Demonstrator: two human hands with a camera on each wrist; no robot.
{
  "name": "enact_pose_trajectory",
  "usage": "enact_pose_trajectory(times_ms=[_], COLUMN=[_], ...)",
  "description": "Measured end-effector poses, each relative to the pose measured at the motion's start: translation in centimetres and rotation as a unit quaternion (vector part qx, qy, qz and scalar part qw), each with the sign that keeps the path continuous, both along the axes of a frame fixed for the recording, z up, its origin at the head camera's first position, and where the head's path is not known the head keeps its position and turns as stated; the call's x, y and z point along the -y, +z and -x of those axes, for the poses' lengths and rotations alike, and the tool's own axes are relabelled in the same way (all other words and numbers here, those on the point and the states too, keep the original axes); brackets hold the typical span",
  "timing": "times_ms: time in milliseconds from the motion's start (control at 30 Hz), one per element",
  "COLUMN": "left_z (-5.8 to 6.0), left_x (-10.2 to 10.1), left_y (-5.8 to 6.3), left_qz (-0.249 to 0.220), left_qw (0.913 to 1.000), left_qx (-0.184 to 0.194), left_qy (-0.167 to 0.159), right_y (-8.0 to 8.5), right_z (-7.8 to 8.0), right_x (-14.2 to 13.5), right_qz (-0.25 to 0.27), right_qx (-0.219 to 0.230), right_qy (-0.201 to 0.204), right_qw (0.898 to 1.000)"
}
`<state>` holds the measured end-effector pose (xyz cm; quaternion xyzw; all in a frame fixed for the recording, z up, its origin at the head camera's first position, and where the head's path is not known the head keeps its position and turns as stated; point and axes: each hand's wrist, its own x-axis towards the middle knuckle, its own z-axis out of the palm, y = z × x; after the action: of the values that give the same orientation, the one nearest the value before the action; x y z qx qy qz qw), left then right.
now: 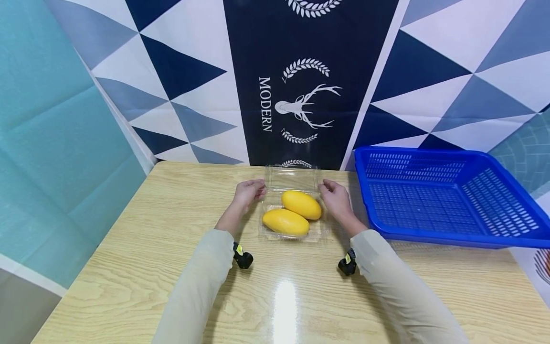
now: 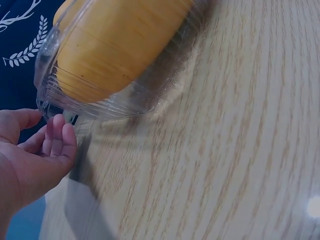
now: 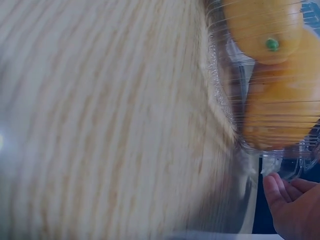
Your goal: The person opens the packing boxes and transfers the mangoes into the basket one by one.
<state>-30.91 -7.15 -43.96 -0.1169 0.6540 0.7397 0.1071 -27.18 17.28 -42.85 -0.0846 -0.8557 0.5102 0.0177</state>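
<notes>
Two yellow mangoes (image 1: 301,205) lie side by side in a clear plastic clamshell box (image 1: 315,234), whose lid (image 1: 294,179) stands raised at the back against the wall cloth. At the lid's left edge, my left hand (image 1: 249,192) pinches the plastic between thumb and fingers. My right hand (image 1: 337,197) pinches the opposite edge in the same way. In the left wrist view, the left hand (image 2: 37,155) is at the box's ribbed corner, close to one mango (image 2: 110,50). The right wrist view has the right hand (image 3: 297,207) below the box, with a green stem end showing on a mango.
A large blue plastic basket (image 1: 417,200) stands on the right of the wooden table (image 1: 150,267). Behind the table hangs a patterned cloth (image 1: 193,81), with a teal covering (image 1: 56,143) on the left.
</notes>
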Motion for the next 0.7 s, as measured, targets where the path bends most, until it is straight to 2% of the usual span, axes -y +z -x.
enact_pose_trajectory(times_ms=[567, 700], left_z=[-0.17, -0.36], left_x=[0.2, 0.38], left_y=[-0.26, -0.25], left_qz=[0.003, 0.003], left_qw=[1.0, 1.0], left_qx=[0.001, 0.004], left_qy=[-0.001, -0.006], right_y=[-0.39, -0.38], right_z=[-0.31, -0.49], right_x=[-0.27, -0.45], right_qz=[0.006, 0.02], right_qx=[0.001, -0.006], right_qy=[-0.007, -0.009], right_qw=[1.0, 1.0])
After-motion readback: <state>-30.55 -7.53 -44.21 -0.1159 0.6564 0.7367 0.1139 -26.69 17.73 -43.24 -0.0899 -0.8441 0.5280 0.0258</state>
